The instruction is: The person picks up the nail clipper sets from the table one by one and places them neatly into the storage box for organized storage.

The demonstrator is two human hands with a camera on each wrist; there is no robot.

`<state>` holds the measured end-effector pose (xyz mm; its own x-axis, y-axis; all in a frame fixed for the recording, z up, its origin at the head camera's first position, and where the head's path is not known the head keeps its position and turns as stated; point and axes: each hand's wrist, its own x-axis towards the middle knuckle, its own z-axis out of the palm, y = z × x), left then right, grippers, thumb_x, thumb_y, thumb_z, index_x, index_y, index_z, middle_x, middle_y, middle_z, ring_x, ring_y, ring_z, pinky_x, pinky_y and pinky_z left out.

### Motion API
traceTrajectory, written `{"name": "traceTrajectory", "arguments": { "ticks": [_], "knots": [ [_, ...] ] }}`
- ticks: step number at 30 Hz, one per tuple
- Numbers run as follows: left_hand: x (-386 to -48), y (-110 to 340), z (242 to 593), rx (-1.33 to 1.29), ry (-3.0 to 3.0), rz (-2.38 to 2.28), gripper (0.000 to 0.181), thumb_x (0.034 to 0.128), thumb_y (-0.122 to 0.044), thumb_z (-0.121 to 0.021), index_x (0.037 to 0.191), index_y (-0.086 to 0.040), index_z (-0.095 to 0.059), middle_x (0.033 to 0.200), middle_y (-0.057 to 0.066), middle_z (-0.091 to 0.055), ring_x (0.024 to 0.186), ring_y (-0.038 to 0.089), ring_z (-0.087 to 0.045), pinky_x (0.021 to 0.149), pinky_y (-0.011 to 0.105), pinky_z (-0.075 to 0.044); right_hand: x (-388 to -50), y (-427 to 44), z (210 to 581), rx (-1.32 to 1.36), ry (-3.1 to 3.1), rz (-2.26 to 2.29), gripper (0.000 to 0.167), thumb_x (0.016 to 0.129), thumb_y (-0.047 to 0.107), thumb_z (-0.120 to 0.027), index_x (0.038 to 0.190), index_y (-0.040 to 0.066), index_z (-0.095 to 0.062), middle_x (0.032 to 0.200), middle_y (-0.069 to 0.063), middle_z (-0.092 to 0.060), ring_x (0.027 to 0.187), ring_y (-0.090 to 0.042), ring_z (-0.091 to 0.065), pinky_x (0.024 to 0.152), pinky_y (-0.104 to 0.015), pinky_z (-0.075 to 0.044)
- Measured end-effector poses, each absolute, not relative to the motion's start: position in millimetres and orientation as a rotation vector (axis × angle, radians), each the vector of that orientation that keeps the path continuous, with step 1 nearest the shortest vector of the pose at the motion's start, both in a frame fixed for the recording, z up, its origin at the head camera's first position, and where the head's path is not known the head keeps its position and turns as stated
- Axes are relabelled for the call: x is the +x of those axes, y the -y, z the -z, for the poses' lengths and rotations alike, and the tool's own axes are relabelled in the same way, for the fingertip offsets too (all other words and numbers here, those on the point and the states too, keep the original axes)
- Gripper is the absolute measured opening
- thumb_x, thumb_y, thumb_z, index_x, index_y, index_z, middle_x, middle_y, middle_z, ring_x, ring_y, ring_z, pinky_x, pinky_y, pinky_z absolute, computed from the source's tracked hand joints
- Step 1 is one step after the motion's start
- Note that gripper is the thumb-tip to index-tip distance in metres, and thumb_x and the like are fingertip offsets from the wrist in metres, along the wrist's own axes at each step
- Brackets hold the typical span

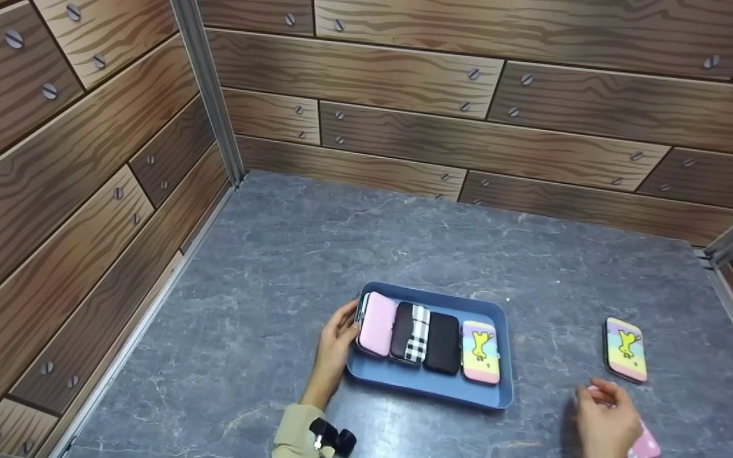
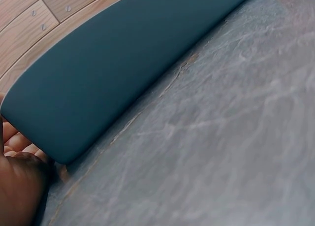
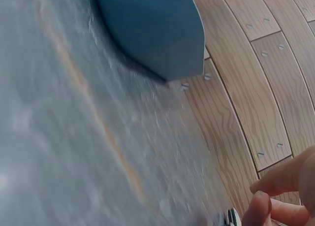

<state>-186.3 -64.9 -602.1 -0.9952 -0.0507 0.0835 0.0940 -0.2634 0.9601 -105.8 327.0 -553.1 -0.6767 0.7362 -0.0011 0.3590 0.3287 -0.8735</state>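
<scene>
My left hand (image 1: pixel 335 343) holds the left end of a shallow blue tray (image 1: pixel 427 391); its fingers (image 2: pixel 19 142) lie against the end wall in the left wrist view. In the tray lie a plain pink case (image 1: pixel 378 324), a black case with a checkered band (image 1: pixel 403 331), a plain black case (image 1: pixel 443 343) and a pastel-striped case with a yellow figure (image 1: pixel 481 353). At the lower right, my right hand (image 1: pixel 608 420) grips a pink dotted case (image 1: pixel 645 442), mostly covered by the hand. Beyond it, a second pastel-striped case (image 1: pixel 625 350) lies on the table.
The grey marbled tabletop (image 1: pixel 226 356) is bounded by wood-patterned panels (image 1: pixel 366 121) at the back and sides. Metal posts (image 1: pixel 214 95) stand at the corners. Another pale case edge (image 1: pixel 363 308) shows beside the plain pink case.
</scene>
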Motion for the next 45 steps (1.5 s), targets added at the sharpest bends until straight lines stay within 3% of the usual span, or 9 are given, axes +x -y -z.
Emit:
{"name": "traceTrajectory", "arguments": {
  "ticks": [9, 12, 17, 20, 26, 30, 34, 40, 45],
  "knots": [
    [-187, 64, 601, -0.048, 1.865, 2.414, 0.044, 0.0986, 0.001, -0.049, 0.142, 0.005, -0.048, 0.149, 0.025, -0.043, 0.141, 0.037, -0.037, 0.113, 0.041, -0.035, -98, -348, 549, -1.106, 2.294, -1.191, 0.036, 0.087, 0.018, -0.065, 0.12, 0.0, -0.066, 0.062, 0.027, -0.047, 0.046, 0.004, -0.05, 0.045, -0.015, -0.042],
    [-186, 64, 601, -0.05, 1.861, 2.416, 0.044, 0.0983, 0.002, -0.049, 0.142, 0.005, -0.048, 0.149, 0.025, -0.042, 0.141, 0.037, -0.036, 0.113, 0.04, -0.035, -96, -356, 547, -1.147, 2.355, -1.144, 0.038, 0.088, 0.02, -0.065, 0.121, 0.0, -0.066, 0.065, 0.02, -0.054, 0.049, 0.004, -0.048, 0.048, -0.016, -0.04],
    [-186, 63, 601, -0.043, 1.858, 2.421, 0.044, 0.0982, 0.002, -0.05, 0.142, 0.004, -0.048, 0.149, 0.024, -0.042, 0.14, 0.037, -0.037, 0.113, 0.04, -0.036, -94, -369, 543, -1.163, 2.407, -1.059, 0.038, 0.088, 0.018, -0.067, 0.12, -0.003, -0.067, 0.076, -0.003, -0.069, 0.055, 0.007, -0.043, 0.053, -0.018, -0.037],
    [-186, 63, 600, -0.047, 1.855, 2.418, 0.044, 0.0983, 0.002, -0.05, 0.142, 0.005, -0.048, 0.149, 0.025, -0.042, 0.14, 0.037, -0.037, 0.112, 0.04, -0.036, -93, -375, 541, -1.209, 2.443, -1.02, 0.041, 0.088, 0.02, -0.067, 0.121, -0.004, -0.066, 0.093, -0.018, -0.07, 0.058, -0.002, -0.05, 0.059, -0.026, -0.041],
    [-186, 64, 601, -0.05, 1.857, 2.418, 0.044, 0.0984, 0.002, -0.049, 0.142, 0.005, -0.047, 0.149, 0.025, -0.042, 0.14, 0.037, -0.037, 0.112, 0.039, -0.036, -89, -391, 538, -1.303, 2.547, -1.061, 0.048, 0.09, 0.023, -0.067, 0.13, -0.004, -0.06, 0.12, -0.027, -0.061, 0.076, -0.031, -0.063, 0.067, -0.046, -0.048],
    [-187, 64, 601, -0.045, 1.862, 2.419, 0.044, 0.0981, 0.002, -0.05, 0.142, 0.004, -0.048, 0.148, 0.023, -0.044, 0.14, 0.035, -0.038, 0.112, 0.039, -0.036, -87, -401, 540, -1.314, 2.635, -1.06, 0.058, 0.088, 0.026, -0.07, 0.134, -0.007, -0.054, 0.13, -0.032, -0.054, 0.096, -0.044, -0.061, 0.075, -0.053, -0.05],
    [-187, 64, 603, -0.065, 1.865, 2.418, 0.044, 0.0983, 0.001, -0.049, 0.142, 0.004, -0.048, 0.148, 0.023, -0.045, 0.14, 0.035, -0.038, 0.112, 0.038, -0.037, -85, -410, 542, -1.302, 2.728, -1.034, 0.068, 0.086, 0.032, -0.073, 0.134, -0.011, -0.05, 0.134, -0.034, -0.048, 0.112, -0.048, -0.054, 0.086, -0.057, -0.047],
    [-187, 65, 602, -0.061, 1.855, 2.426, 0.044, 0.0981, 0.0, -0.051, 0.142, 0.003, -0.049, 0.148, 0.023, -0.044, 0.14, 0.035, -0.038, 0.112, 0.037, -0.037, -82, -422, 545, -1.277, 2.816, -1.062, 0.089, 0.076, 0.048, -0.081, 0.13, -0.015, -0.049, 0.123, -0.032, -0.058, 0.112, -0.049, -0.054, 0.09, -0.057, -0.047],
    [-188, 65, 601, -0.064, 1.852, 2.423, 0.044, 0.0977, 0.001, -0.05, 0.142, 0.004, -0.049, 0.148, 0.024, -0.044, 0.14, 0.035, -0.039, 0.113, 0.038, -0.036, -83, -430, 550, -1.259, 2.745, -1.185, 0.092, 0.067, 0.044, -0.089, 0.125, -0.018, -0.053, 0.087, -0.022, -0.07, 0.076, -0.03, -0.065, 0.065, -0.039, -0.054]
  ]
}}
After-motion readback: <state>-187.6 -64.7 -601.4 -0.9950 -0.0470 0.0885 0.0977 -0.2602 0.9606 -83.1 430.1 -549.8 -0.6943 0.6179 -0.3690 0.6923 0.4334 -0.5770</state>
